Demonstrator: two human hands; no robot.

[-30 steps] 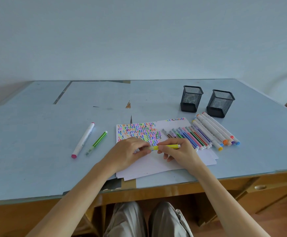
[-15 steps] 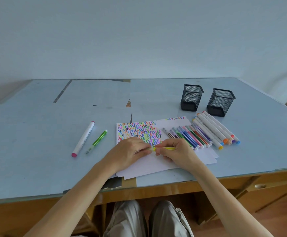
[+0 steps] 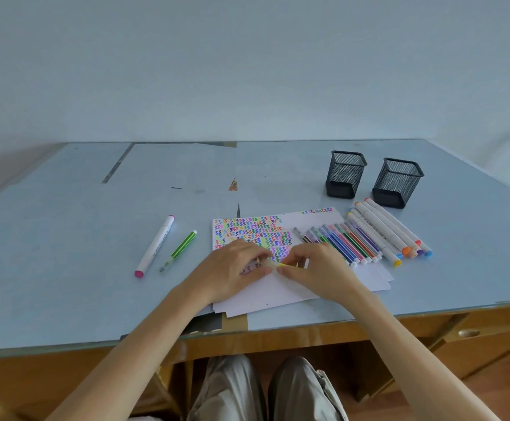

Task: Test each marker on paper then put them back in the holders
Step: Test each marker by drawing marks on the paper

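Head view shows both hands (image 3: pixel 278 268) pinching a yellow marker (image 3: pixel 281 264) over the scribble-filled paper (image 3: pixel 278 296), both holders (image 3: pixel 369 179) apparently empty, testing unfinished.

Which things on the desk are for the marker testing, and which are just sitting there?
For the job:
yellow marker, held by left hand and right hand
paper
row of markers
two mesh holders
pink marker
green marker

Just there:
desk
drawer knob

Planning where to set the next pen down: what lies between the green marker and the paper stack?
Head view: nothing; bare blue tabletop separates the green marker from the paper stack.
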